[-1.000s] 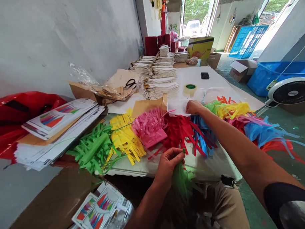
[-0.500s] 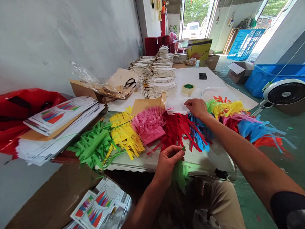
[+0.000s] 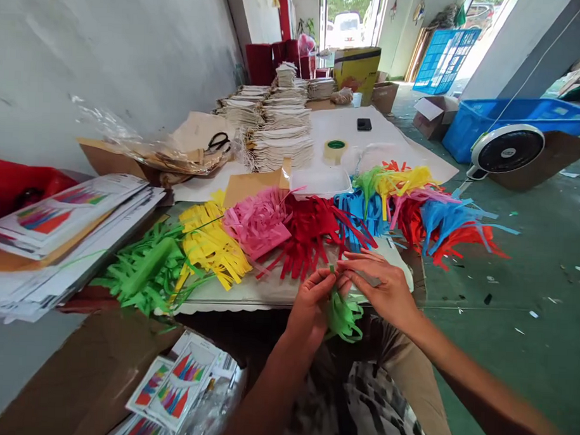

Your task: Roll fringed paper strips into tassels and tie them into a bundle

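My left hand (image 3: pixel 314 299) pinches the twisted top of a green paper tassel (image 3: pixel 344 317) above my lap, and its cut strips hang down. My right hand (image 3: pixel 380 281) meets it at the tassel's top, thumb and fingertips closed together there. Whatever sits between the right fingertips is too small to make out. Beyond the hands, fringed paper bundles lie along the table edge: green (image 3: pixel 148 269), yellow (image 3: pixel 213 240), pink (image 3: pixel 256 219), red (image 3: pixel 313 228) and blue (image 3: pixel 361 213). Behind them stands a clear plastic tray (image 3: pixel 321 180).
More coloured tassels (image 3: pixel 433 210) hang over the table's right corner, near a white fan (image 3: pixel 508 155). Tape (image 3: pixel 335 150), a phone (image 3: pixel 364 124), scissors (image 3: pixel 218 141) and stacked white bundles (image 3: pixel 283 135) lie farther back. Printed cards (image 3: pixel 184 382) sit low at left.
My right hand has come back from the plastic tray to the top of the green tassel at my left hand. The view has shifted toward the right.
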Tool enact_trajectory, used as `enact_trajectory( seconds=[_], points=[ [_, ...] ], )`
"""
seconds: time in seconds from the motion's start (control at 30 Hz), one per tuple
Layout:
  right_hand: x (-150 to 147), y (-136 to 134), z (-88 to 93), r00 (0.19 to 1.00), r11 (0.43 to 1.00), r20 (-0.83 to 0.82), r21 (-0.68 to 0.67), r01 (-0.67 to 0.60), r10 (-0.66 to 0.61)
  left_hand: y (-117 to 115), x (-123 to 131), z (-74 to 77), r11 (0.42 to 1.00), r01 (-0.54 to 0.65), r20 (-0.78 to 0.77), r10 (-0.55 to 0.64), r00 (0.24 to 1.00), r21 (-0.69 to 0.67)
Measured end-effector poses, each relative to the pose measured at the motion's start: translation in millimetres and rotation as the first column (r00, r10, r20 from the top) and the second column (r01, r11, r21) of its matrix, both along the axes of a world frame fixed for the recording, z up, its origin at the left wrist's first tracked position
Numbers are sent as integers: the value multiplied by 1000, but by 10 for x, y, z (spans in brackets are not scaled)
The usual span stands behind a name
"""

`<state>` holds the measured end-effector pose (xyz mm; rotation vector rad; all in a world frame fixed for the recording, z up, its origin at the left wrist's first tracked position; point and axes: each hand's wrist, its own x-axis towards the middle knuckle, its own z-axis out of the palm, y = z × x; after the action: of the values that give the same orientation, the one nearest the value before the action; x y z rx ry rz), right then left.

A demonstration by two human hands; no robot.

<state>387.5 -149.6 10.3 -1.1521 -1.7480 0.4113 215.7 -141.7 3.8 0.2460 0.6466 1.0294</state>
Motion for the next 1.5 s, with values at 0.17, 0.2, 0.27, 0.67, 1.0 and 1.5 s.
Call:
enact_trajectory(
  seconds=[0.17,0.2,0.27,0.67,1.0,1.5],
  points=[
    [106,-121,21,993,993,92,105,62,-72,-86,58,11,998,64,-16,-64,998,-4],
    [120,-148,30,990,989,104,129,78,-92,-99,66,31,997,76,-26,-76,997,8],
    [142,-214,43,982,974,139,207,95,-126,-131,84,77,995,99,-43,-98,994,31],
    [285,-561,245,969,939,218,341,33,-113,-431,84,299,963,153,-216,-104,971,224],
    [136,-832,379,970,982,-191,87,166,-147,-581,151,460,838,274,-520,14,854,473],
    [146,-896,316,967,988,-207,-59,142,-151,-662,210,496,731,323,-672,243,700,601]
  ],
)
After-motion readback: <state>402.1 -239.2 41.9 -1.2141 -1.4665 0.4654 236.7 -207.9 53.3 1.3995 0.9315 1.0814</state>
